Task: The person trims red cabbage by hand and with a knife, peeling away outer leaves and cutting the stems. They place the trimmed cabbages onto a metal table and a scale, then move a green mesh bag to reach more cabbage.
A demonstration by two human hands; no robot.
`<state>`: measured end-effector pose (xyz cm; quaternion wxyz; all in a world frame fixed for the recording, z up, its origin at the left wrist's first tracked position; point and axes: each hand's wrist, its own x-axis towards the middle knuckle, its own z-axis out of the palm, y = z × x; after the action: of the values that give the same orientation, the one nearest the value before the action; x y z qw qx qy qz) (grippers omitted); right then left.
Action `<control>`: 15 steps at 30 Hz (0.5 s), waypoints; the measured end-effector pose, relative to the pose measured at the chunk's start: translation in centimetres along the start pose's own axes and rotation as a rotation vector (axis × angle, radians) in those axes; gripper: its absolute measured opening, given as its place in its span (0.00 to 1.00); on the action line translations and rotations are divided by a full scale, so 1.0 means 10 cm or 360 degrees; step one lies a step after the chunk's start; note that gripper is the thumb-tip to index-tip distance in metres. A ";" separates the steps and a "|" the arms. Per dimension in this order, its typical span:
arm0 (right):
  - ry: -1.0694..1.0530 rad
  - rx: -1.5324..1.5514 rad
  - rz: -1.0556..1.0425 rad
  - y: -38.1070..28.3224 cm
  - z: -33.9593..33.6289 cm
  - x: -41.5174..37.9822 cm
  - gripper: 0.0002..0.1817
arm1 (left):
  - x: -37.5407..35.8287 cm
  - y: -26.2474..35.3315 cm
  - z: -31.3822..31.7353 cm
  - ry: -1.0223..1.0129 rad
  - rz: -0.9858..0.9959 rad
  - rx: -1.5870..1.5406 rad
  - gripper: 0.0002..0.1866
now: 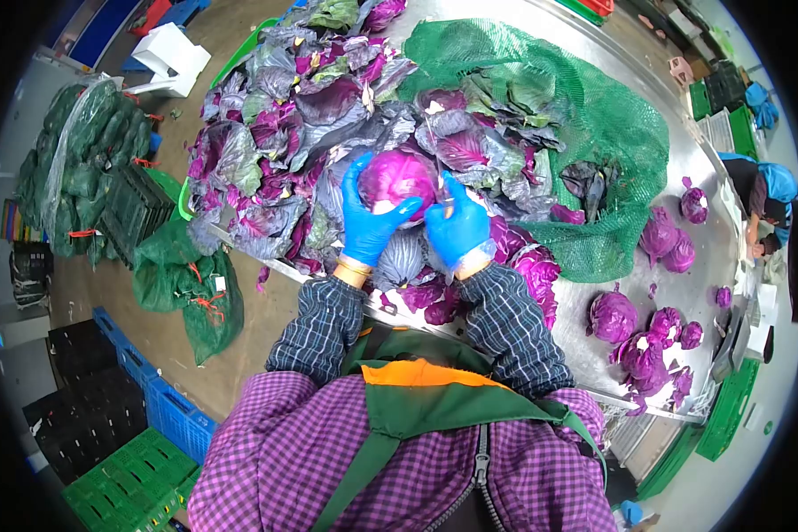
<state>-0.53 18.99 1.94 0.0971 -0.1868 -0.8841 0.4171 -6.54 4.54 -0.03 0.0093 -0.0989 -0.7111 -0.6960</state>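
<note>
Blue gloves point(371, 232); purple checked jacket point(270, 452); green apron point(443, 406)

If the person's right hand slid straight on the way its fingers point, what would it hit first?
Probably the loose purple leaf just beyond the right hand, though depth is hard to judge here.

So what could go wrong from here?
The smooth purple cabbage might slip from the left hand. Heaped leaves reach the edge of the metal table and could fall to the floor. A loose cabbage near the front edge might roll off if bumped.
</note>
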 end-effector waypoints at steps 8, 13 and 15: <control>0.0149 0.0906 0.0311 0.68 -0.17 0.26 0.12 | -0.11 -0.31 -0.11 -0.0029 -0.0662 -0.1389 0.36; 0.0221 0.0463 -0.0612 -0.16 -0.33 0.03 0.33 | 0.00 0.02 -0.03 0.0008 -0.0429 -0.0913 0.40; 0.0156 0.0132 -0.0598 -0.29 -0.31 0.01 0.29 | -0.01 0.05 0.00 -0.0046 -0.0342 -0.0779 0.40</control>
<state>-0.33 19.54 6.18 0.2239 -0.0346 -0.8796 0.4182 -6.39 4.49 0.45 -0.0989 -0.0321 -0.5282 -0.8427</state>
